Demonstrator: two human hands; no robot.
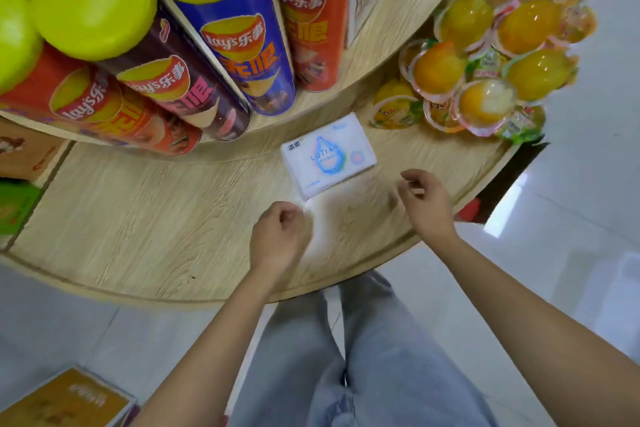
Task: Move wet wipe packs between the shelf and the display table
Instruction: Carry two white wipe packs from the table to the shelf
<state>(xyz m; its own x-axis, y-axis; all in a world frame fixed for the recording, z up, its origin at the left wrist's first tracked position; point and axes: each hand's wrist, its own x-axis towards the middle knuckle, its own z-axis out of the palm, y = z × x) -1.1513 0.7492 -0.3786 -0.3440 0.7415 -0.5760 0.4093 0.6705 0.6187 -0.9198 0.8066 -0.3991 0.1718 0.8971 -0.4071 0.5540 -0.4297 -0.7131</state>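
- Head view, the only one.
- Display table (138, 218): round, two tiers, pale wood-grain surface with a matte, streaky texture and a thin rounded rim along the near edge.
- Wet wipe pack (328, 156): flat, soft rectangular pack in glossy white film with a blue droplet print and "LOTION" lettering. It lies flat, face up, on the lower tier, right of centre. Its far end is close to the upper tier's (381, 28) rim and its long sides are skewed to the near edge.
- Left hand (278, 239): over the lower tier near the near edge, fingers loosely curled in, nothing held. The pack sits just beyond it and slightly right, not touching, with a small gap to the pack's near corner.
- Right hand (427, 203): over the table close to its right edge, fingers loosely curled, thumb close to index, nothing held. The pack is just to its left, apart.
- The pack sits ahead of the gap between the hands.
- Chip cans (242, 45): tall cylinders with printed wrap and smooth yellow-green plastic lids, standing on the upper tier.
- Jelly cups (485, 73): clear domed plastic with orange and yellow filling, piled at the lower tier's far right edge.
- Floor (588, 184): glossy pale tiles.
- Jeans (381, 357): light blue denim, below the near edge.
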